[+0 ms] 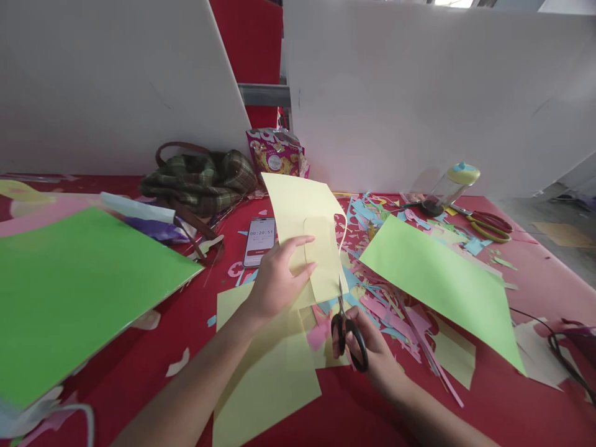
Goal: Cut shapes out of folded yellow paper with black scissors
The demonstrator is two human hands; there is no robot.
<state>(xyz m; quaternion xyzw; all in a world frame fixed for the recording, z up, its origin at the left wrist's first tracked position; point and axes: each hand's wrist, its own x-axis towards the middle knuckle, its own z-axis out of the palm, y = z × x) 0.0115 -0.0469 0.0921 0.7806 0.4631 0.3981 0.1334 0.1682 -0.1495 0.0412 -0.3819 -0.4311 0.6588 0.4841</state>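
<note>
My left hand (282,273) grips a pale yellow sheet of paper (298,202) in the middle, raised above the table. Thumb and forefinger lie across its face, beside a rounded tab-shaped outline (321,248) on the sheet. A thin cut strip (344,233) curls off the sheet's right edge. In my right hand (365,335) are black-handled scissors (341,304), fingers through the loops. Their blades point up at the sheet's lower right edge. Beneath the hands, more pale yellow paper (265,379) lies on the red table.
Green sheets (84,292) lie left, another green sheet (442,285) right. Coloured scraps (372,298) litter the middle. Farther back are a phone showing a timer (259,239), a plaid bag (200,177), a snack packet (277,152), a clear bottle (449,189) and red-and-yellow-handled scissors (488,225).
</note>
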